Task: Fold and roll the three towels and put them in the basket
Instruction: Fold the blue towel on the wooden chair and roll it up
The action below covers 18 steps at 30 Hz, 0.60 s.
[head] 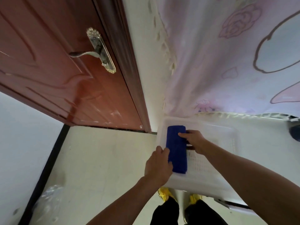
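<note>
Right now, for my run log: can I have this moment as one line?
step: placing towel | towel: blue, rolled, over left part of basket | left hand: holds towel | right hand: holds towel

The rolled towel (177,148) lies in the basket (203,181) along its 9 o'clock wall; left hand (158,166) at towel's 7 o'clock, right hand (194,140) at 2 o'clock. Door (65,62): basket's 10 o'clock.

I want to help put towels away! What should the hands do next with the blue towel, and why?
Probably press the blue towel down by the left wall of the white basket, then let go. The left hand and right hand both hold it, it is already inside the basket, and the room beside it looks free for more towels.
</note>
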Tool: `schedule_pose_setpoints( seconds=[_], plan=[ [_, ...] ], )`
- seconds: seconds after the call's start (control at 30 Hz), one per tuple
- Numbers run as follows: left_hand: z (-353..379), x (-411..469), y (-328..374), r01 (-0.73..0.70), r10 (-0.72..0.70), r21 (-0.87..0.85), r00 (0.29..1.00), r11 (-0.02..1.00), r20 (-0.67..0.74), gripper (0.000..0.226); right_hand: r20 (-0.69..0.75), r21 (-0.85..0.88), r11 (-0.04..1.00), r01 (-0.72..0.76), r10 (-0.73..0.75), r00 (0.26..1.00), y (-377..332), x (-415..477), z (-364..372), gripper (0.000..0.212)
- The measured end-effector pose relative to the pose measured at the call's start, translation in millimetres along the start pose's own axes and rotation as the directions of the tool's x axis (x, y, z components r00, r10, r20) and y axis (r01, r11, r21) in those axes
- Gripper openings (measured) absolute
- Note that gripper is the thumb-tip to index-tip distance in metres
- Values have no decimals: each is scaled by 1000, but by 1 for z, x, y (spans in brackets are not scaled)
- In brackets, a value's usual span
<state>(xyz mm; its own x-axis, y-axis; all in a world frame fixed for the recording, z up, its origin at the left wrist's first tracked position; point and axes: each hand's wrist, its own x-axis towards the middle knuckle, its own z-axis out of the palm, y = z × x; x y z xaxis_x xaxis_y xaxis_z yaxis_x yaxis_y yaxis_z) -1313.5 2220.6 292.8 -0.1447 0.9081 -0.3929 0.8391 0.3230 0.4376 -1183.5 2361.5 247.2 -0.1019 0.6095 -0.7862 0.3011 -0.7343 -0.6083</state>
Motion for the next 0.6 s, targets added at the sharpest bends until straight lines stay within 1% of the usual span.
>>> schedule_pose_setpoints(
  seconds=[0.03, 0.1, 0.13, 0.2, 0.23, 0.27, 0.3, 0.33, 0.37, 0.4, 0.43, 0.47, 0.5, 0.57, 0.6],
  plan=[
    [0, 2, 0, -67, 68, 68, 997, 995, -20, 32, -19, -16, 1000, 6, -7, 1000, 3, 5, 2, 30],
    [0, 6, 1, -179, 176, 129, 984, 975, 39, 29, -49, -8, 1000, 13, -14, 999, 8, 9, 6, 31],
    [4, 9, 1, -231, 216, 153, 970, 961, 109, 30, -56, -2, 1000, 12, -13, 998, 11, 12, 6, 32],
    [10, 12, 0, -301, 242, 224, 936, 927, 256, 35, -68, -9, 1000, 11, -11, 998, 13, 14, 7, 36],
    [13, 13, 0, -322, 234, 266, 920, 909, 315, 37, -92, -60, 998, 25, -30, 995, 12, 13, 7, 39],
    [15, 14, 0, -338, 225, 304, 909, 891, 351, 40, -133, -195, 979, 62, -89, 987, 8, 11, 4, 39],
    [15, 15, 1, -352, 222, 332, 901, 875, 372, 41, -171, -387, 915, 112, -190, 967, 4, 6, 1, 36],
    [15, 15, 2, -366, 227, 356, 898, 860, 376, 42, -193, -575, 802, 162, -325, 926, 0, 2, -2, 30],
    [14, 16, 5, -384, 245, 378, 898, 842, 366, 42, -174, -710, 665, 231, -483, 858, -3, -3, -4, 21],
    [14, 16, 6, -407, 274, 398, 896, 822, 351, 42, -109, -781, 537, 318, -620, 777, -5, -6, -4, 13],
    [15, 16, 9, -432, 303, 402, 888, 807, 346, 42, -21, -806, 430, 408, -708, 705, -8, -8, -3, 8],
    [16, 15, 10, -459, 326, 396, 874, 795, 359, 42, 74, -807, 348, 477, -742, 667, -10, -8, 1, 11],
    [18, 15, 11, -483, 334, 389, 857, 784, 391, 43, 170, -807, 290, 515, -720, 672, -12, -7, 4, 17],
    [22, 15, 10, -513, 312, 403, 827, 758, 468, 43, 322, -837, 206, 507, -564, 760, -11, 2, 11, 31],
    [22, 16, 9, -523, 298, 420, 818, 742, 492, 44, 345, -855, 183, 485, -497, 796, -9, 7, 12, 36]
  ],
)
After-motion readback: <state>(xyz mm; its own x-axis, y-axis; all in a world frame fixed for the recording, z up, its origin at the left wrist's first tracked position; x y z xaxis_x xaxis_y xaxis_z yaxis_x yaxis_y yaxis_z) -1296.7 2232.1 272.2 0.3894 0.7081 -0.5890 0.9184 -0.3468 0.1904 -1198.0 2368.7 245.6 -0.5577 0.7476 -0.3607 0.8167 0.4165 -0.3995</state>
